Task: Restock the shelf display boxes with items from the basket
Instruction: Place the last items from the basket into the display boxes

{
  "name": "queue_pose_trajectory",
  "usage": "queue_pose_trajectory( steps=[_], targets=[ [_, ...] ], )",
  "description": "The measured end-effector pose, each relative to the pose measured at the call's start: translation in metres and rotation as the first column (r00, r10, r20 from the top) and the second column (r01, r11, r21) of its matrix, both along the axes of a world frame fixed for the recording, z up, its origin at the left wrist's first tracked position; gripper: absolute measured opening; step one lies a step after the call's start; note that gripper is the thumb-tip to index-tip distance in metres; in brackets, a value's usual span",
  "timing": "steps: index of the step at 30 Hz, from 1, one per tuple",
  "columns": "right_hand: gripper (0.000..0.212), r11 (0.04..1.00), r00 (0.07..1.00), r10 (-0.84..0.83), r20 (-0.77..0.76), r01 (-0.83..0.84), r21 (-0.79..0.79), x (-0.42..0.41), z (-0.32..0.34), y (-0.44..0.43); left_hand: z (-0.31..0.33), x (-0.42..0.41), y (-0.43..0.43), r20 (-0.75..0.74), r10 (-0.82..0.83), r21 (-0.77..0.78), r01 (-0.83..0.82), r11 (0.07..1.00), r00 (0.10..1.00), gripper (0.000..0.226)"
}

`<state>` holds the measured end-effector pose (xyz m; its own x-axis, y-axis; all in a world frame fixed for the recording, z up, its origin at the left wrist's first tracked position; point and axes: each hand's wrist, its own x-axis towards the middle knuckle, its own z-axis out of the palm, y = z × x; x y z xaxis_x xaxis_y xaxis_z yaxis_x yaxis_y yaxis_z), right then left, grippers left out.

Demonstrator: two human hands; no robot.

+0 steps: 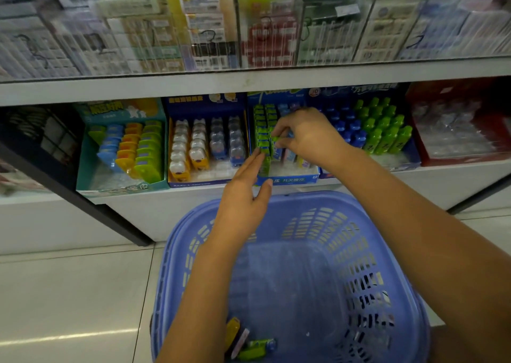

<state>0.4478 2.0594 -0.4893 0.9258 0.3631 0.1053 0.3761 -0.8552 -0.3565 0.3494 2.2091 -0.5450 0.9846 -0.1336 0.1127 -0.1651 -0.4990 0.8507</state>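
Blue plastic formed the basket (367, 252) that stood on the tiled floor (69, 293) just below the lower shelf (138, 197), with a few small items (249, 340) left in its near corner: a yellow one, a pink one and green ones. Both bare forearms reached over it to a blue display box (287, 179) in the middle of the shelf. The right hand (307, 136) was inside that box, its fingers (279, 141) pinched narrow on a small green packet (275, 141) at the top of the second row. The left hand (243, 197) lay at the box's front edge, fingers straight and close together, their tips touching the foremost green pack (264, 161) of the left row, the thumb against the box front; it held nothing. Beside this box sat a teal box (121, 188) of blue, orange and green pieces, a box of clear-domed toys (193, 147), and rows of blue and green bottles (370, 130). Clear cases (166, 31) of packets filled the blurred upper shelf.
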Motion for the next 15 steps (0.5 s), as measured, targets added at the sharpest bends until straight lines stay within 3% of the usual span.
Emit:
queue_pose_trajectory(
  steps=[7,9,12,15],
  targets=[
    [0.022,0.998,0.999,-0.028,0.024,0.026,0.062,-0.009,0.003,-0.002,-0.006,-0.003,0.002,-0.083,0.03,-0.164,-0.043,0.986,0.996,0.052],
    [0.024,0.997,0.998,-0.043,-0.042,0.046,0.057,-0.007,0.008,0.0,-0.008,-0.003,0.003,-0.106,0.034,-0.191,-0.054,0.98,0.994,0.052],
    [0.028,0.995,0.97,-0.072,-0.231,0.056,-0.076,0.0,0.017,0.008,-0.011,-0.002,0.005,-0.112,0.033,-0.19,-0.054,0.98,0.993,0.052],
    [0.029,0.99,0.962,-0.087,-0.26,0.053,-0.132,0.007,0.024,0.013,-0.011,-0.001,0.005,-0.116,0.023,-0.199,-0.046,0.979,0.993,0.052]
  ],
)
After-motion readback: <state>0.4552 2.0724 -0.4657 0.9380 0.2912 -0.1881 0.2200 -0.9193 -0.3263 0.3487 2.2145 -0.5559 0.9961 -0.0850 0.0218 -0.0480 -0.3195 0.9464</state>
